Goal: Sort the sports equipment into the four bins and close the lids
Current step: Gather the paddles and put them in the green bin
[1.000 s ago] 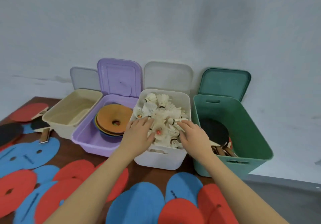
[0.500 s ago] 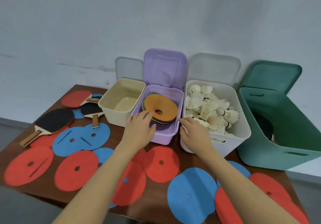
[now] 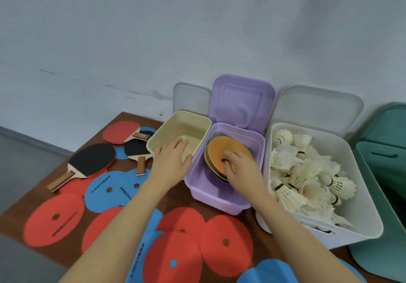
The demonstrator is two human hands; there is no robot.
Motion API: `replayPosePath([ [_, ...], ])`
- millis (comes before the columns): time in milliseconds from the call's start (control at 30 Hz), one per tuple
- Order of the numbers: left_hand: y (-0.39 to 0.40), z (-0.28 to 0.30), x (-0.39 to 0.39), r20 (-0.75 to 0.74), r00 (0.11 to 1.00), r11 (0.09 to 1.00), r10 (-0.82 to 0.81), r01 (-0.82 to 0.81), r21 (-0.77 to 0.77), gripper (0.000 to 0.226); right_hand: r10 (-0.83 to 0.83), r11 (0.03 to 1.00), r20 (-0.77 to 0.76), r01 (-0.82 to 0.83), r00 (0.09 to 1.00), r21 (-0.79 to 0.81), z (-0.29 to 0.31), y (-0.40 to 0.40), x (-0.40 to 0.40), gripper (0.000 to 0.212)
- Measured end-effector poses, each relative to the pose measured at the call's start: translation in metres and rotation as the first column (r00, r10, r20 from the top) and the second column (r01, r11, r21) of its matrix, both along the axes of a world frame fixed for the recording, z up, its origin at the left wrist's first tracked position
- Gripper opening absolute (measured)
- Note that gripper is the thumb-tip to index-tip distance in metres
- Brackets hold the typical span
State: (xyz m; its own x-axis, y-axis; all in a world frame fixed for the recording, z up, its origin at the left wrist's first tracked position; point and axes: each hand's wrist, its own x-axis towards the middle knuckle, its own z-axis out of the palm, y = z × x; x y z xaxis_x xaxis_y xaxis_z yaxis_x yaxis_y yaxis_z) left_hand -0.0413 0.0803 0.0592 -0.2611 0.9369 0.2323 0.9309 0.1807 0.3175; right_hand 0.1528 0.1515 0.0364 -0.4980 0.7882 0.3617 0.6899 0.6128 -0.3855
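Inside the open lilac plastic bin [image 3: 219,197], the right hand [image 3: 243,169] rests loosely curled fingers on the stacked orange flat discs [image 3: 228,151], seemingly settling them, while the left hand [image 3: 170,165], fingers spread, hovers over the cream bin's rim [image 3: 153,144].

Looks like a plain, sparsely furnished room set up for a sorting exercise rather than a lived-in home or a shop. Bare pale grey-blue wall [image 3: 153,41], scuffed and unadorned, rising right behind the far edge of a dark brown wooden worktop [image 3: 123,120]. Grey floor [image 3: 24,151] showing past the worktop's left edge. Four plastic storage bins [image 3: 224,197] lined along the far edge, lids leaning against the wall. Flat red and blue discs [image 3: 226,245] and table-tennis paddles [image 3: 87,161] strewn over the worktop, white shuttlecocks [image 3: 307,172] heaped in one bin: sports kit only, no furnishings, tools or decoration.
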Motion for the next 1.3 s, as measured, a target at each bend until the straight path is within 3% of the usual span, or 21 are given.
replayPosePath([
  [233,0.01,-0.004,-0.074,-0.031,0.999,0.999,0.037,-0.038,-0.027,0.045,0.094,0.996,0.003,-0.094,0.996,-0.005,-0.006,0.021,-0.071,0.035],
  [667,0.049,-0.028,-0.296,-0.096,0.988,0.983,-0.117,0.102,-0.152,0.047,-0.045,0.993,-0.019,0.042,0.999,-0.114,-0.012,0.04,-0.294,0.037],
  [800,0.06,-0.048,-0.361,-0.07,0.988,0.968,-0.136,0.117,-0.221,0.05,-0.007,0.985,0.105,0.024,0.994,-0.168,-0.031,0.055,-0.358,0.041],
  [1000,0.076,-0.094,-0.433,0.011,0.995,0.939,-0.095,0.093,-0.33,0.051,0.12,0.927,0.441,0.059,0.889,-0.371,-0.066,0.085,-0.419,0.074],
  [1167,0.107,-0.135,-0.463,0.035,0.995,0.857,-0.089,0.094,-0.506,0.064,0.229,0.886,0.508,0.038,0.831,-0.461,-0.098,0.113,-0.448,0.102],
  [1300,0.127,-0.161,-0.468,0.073,0.993,0.858,-0.097,0.12,-0.499,0.07,0.303,0.865,0.498,-0.015,0.812,-0.502,-0.119,0.131,-0.465,0.114],
])
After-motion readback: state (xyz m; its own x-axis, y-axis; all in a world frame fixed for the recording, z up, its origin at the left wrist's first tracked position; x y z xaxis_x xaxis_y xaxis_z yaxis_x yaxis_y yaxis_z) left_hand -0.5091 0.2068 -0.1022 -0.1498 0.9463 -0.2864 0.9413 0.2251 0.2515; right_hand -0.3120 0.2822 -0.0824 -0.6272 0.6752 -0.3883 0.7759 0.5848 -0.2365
